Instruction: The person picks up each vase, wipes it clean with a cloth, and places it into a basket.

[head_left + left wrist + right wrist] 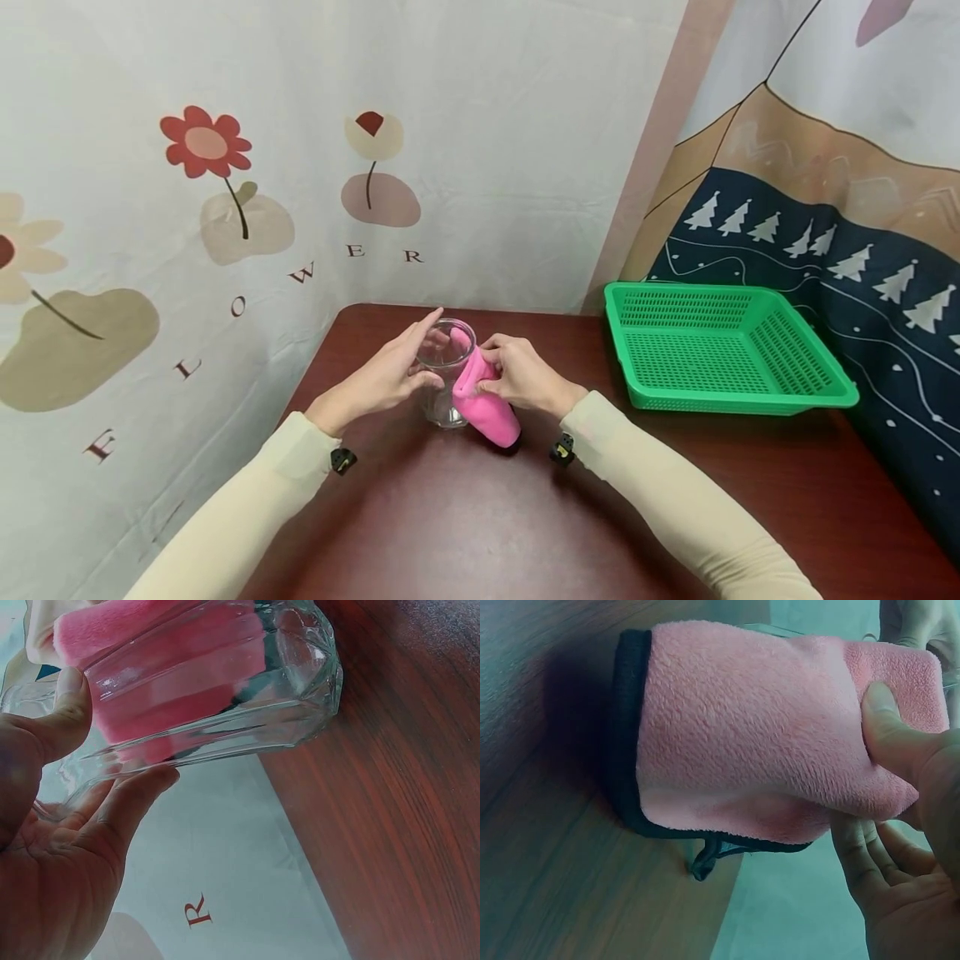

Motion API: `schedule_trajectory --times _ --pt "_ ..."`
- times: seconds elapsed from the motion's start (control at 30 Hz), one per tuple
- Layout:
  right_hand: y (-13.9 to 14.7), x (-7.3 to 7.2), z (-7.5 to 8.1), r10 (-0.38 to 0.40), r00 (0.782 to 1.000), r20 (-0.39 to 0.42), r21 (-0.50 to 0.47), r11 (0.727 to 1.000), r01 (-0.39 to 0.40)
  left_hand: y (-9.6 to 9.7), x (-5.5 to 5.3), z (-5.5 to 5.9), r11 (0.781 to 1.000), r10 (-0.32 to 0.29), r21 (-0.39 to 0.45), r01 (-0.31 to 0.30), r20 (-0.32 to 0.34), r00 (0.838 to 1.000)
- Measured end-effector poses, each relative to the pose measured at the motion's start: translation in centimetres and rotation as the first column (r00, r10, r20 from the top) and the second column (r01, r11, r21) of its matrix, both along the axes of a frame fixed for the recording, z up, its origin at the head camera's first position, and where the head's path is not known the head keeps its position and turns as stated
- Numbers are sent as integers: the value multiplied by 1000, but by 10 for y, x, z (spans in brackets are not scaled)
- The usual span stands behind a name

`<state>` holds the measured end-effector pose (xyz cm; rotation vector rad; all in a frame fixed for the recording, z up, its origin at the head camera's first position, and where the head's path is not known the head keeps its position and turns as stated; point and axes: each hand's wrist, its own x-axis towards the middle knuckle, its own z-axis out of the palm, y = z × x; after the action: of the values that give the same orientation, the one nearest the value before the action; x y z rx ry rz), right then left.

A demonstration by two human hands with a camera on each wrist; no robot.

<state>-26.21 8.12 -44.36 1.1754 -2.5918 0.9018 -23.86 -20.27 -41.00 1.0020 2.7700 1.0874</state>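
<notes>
A clear glass vase (442, 408) with a faceted body stands upright on the table. Around its upper part curves my left hand (386, 371), thumb on the near side and fingers on the far side. In the left wrist view the vase (300, 712) shows pink through its wall. My right hand (521, 375) pinches a folded pink cloth (487, 412) at the vase's right rim, and part of the cloth goes over that rim. The right wrist view shows the fluffy cloth (742, 727) with its dark border and small hanging loop (703, 862), thumb pressed on top.
A green plastic basket (750, 400) stands at the table's back right. Behind the dark red-brown table (450, 533) hangs a printed curtain (495, 150) with flowers and letters. A dark curtain with white trees (765, 225) borders the right side.
</notes>
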Motion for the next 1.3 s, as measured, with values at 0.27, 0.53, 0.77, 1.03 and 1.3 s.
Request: schedule_trajectory --times 0.27,0.53,0.77,1.03,1.3 --pt "2 0 -11 -15 1000 6 87 996 14 1 -2 -2 1000 -1 10 1 -3 1000" --pt "4 -2 -23 -2 1000 9 148 989 1 1 -3 -3 1000 -3 12 3 -6 1000" --pt "7 -18 -52 26 999 -21 158 987 -22 2 -3 -1 1000 -2 11 2 11 1000" --pt "0 -2 -37 -87 993 77 199 978 70 1 -4 0 1000 2 14 -2 6 1000" --pt "-3 0 -31 -217 936 276 163 971 177 2 -4 -2 1000 0 14 0 17 1000"
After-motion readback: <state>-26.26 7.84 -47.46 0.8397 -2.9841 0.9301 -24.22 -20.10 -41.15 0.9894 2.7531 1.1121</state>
